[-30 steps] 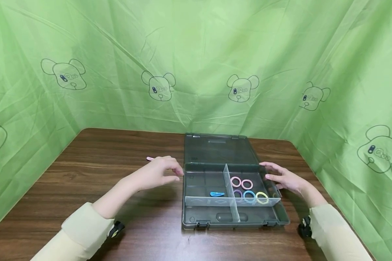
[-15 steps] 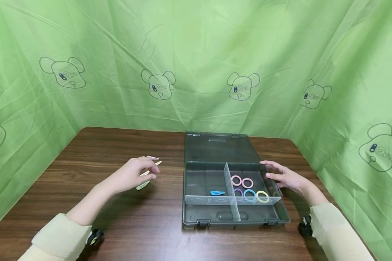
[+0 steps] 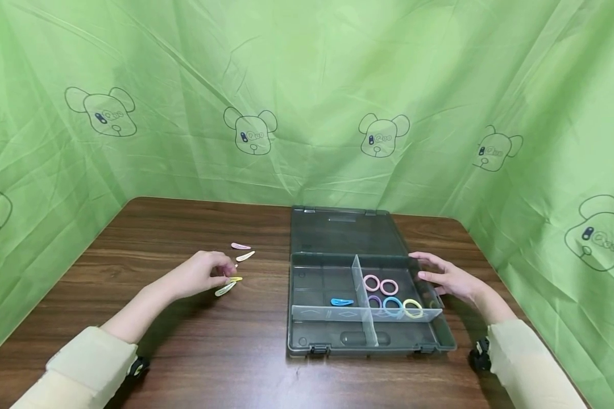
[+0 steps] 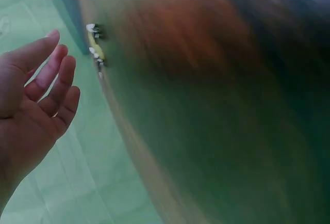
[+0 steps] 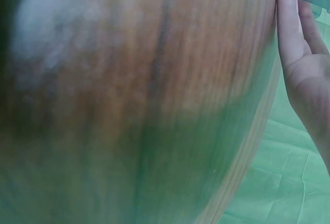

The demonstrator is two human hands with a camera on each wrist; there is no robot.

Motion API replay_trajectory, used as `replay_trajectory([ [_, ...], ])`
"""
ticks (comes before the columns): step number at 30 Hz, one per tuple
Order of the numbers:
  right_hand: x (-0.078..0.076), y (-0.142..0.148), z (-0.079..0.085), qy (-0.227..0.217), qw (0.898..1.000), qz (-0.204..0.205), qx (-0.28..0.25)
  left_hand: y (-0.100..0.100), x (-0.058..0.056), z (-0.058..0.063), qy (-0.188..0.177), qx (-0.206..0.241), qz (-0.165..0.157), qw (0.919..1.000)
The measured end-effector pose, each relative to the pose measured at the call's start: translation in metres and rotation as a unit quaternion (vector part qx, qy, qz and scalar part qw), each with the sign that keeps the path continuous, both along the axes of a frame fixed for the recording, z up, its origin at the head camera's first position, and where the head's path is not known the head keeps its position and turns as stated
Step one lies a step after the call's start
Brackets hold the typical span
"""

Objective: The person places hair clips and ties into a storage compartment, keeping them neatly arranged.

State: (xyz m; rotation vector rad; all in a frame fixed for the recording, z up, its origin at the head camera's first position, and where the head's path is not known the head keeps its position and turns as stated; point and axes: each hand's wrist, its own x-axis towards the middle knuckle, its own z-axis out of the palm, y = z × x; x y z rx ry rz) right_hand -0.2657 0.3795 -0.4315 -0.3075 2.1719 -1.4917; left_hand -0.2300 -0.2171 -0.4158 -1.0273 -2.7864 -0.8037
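My left hand (image 3: 199,274) hovers over several snap hair clips on the table, thumb and fingers bent loosely and apart in the left wrist view. A yellow clip (image 3: 237,279) lies at the thumb tip, beside a pale green clip (image 3: 225,288). Beyond the fingertips are a cream clip (image 3: 245,256) and a pink clip (image 3: 240,246). My right hand (image 3: 450,279) rests its fingers against the right side of a dark see-through divided box (image 3: 307,351). A blue hair clip (image 3: 341,302) lies in its back left compartment. Several hair ties (image 3: 389,287) lie in the back right one.
The box's lid (image 3: 348,230) is folded back flat behind it. Clear dividers (image 3: 327,313) split the box into compartments. A green printed curtain (image 3: 307,102) surrounds the wooden table (image 3: 148,250) on the sides in view.
My left hand has moved left from the box's left edge to the hair clips, uncovering the pink and cream ones. The right hand has stayed at the box.
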Motion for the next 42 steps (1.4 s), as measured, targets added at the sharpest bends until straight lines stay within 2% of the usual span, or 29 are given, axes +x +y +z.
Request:
replay_trajectory([
  [7, 0.000, 0.000, 0.001, -0.002, 1.000, -0.004, 0.000, -0.004, -0.004, -0.008, -0.037, -0.022, -0.026, 0.9988],
  [12, 0.001, -0.001, 0.002, -0.003, 1.000, -0.004, 0.000, -0.003, -0.005, -0.010, -0.052, -0.029, -0.031, 0.9978],
  [22, 0.002, 0.000, 0.002, -0.006, 1.000, -0.001, -0.002, -0.005, -0.007, -0.013, -0.046, -0.041, -0.037, 0.9974],
  [29, 0.001, 0.001, 0.001, 0.001, 1.000, 0.008, -0.002, -0.004, -0.007, -0.013, -0.068, -0.035, -0.040, 0.9962],
  [36, 0.001, 0.001, 0.001, -0.005, 1.000, -0.006, 0.002, -0.002, -0.009, -0.015, -0.070, -0.039, -0.043, 0.9959],
  [42, 0.001, 0.000, 0.000, -0.004, 1.000, -0.001, -0.002, -0.002, -0.007, -0.014, -0.078, -0.041, -0.047, 0.9950],
])
